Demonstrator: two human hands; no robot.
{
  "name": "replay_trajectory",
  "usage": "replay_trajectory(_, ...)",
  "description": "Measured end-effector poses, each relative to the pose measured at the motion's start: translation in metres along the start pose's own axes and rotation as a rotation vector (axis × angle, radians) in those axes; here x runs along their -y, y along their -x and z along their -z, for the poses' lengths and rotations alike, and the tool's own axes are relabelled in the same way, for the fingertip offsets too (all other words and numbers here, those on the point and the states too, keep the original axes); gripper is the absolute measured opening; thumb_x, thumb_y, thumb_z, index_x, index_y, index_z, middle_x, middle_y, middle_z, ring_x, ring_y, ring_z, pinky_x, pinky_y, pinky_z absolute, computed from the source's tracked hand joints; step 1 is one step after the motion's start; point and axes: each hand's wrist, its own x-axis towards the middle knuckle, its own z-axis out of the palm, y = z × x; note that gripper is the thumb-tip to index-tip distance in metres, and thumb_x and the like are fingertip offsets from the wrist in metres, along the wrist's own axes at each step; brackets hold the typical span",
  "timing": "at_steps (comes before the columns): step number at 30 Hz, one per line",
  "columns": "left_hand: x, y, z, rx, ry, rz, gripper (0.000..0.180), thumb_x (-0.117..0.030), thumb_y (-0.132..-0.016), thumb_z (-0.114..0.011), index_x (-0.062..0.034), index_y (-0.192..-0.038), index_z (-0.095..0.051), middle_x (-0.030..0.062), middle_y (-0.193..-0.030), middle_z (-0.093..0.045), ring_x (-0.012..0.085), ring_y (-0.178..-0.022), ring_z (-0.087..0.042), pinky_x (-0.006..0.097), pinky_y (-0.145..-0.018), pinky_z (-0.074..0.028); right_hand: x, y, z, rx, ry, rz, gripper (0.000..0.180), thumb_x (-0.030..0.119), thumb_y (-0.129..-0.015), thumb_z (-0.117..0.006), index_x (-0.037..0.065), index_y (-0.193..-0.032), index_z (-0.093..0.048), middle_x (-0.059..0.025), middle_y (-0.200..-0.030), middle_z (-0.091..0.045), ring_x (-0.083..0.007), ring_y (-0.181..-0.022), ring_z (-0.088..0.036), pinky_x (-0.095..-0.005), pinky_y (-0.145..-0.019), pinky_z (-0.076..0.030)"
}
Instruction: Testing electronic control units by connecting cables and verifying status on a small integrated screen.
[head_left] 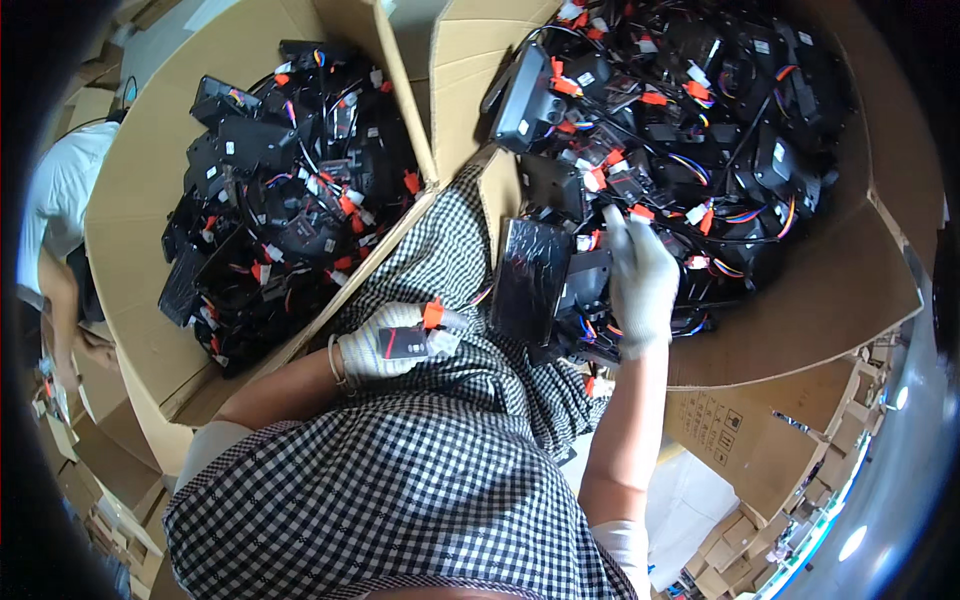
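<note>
A small black plastic part with an orange connector (412, 335) sits clamped in the gloved left hand (385, 345) over the checked fabric lap. The gloved right hand (640, 280) rests spread on glossy black modules (530, 280) tangled with coloured wires, in the right cardboard box (850, 290).

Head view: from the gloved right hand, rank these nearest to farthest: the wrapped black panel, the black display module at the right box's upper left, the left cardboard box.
From the right hand:
1. Wrapped black panel, just to its left.
2. Black display module, above and left.
3. Left cardboard box, far left.
</note>
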Motion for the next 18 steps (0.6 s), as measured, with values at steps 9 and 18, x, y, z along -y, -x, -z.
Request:
replay_trajectory(9,0.008,0.004,-0.061,-0.257,-1.016,-0.312,0.041,-0.014,-0.089,-0.056,0.0047,-0.124,-0.048,0.0013,-0.090,-0.058,0.0048,-0.077,-0.051,0.017,-0.067,-0.042,-0.076,-0.006,-0.090,0.312,0.653,-0.032,0.017,0.022,-0.082,-0.055,0.010,-0.089,-0.063,-0.0114,-0.092,-0.063,-0.0287,-0.076,-0.063,-0.0414,-0.068,-0.049)
replay_trajectory(18,0.025,-0.033,-0.065,-0.249,-0.279,-0.338,0.050,-0.008,-0.088,-0.053,0.0096,-0.132,-0.036,0.0049,-0.090,-0.053,0.0097,-0.078,-0.051,0.020,-0.068,-0.047,0.007,0.073,-0.003,-0.256,-0.114,-0.035,0.006,0.002,-0.071,-0.063,0.002,-0.071,-0.057,-0.0143,-0.081,-0.058,-0.0327,-0.068,-0.059,-0.0407,-0.057,-0.047)
